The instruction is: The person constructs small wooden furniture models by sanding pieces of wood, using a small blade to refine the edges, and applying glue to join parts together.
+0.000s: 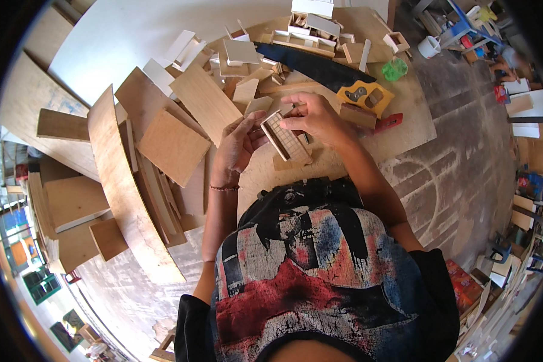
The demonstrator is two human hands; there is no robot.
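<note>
Near board edge [398,145], both hands [235,145] [317,117] on gridded wooden piece [288,140]; floor [464,114] rightward

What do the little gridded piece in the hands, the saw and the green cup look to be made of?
Small gridded piece: probably bare wood, judging by its pale tan colour; any clear finish can't be told.
Handsaw: dark blade, likely metal, being thin and flat; yellow handle, perhaps painted wood or plastic, from its bright colour.
Green cup: likely smooth plastic, as it looks translucent.

We see a tan, grid-patterned wooden piece [291,143], a yellow saw handle [366,101] (dark blade [311,63], though), a green cup [394,69].
</note>
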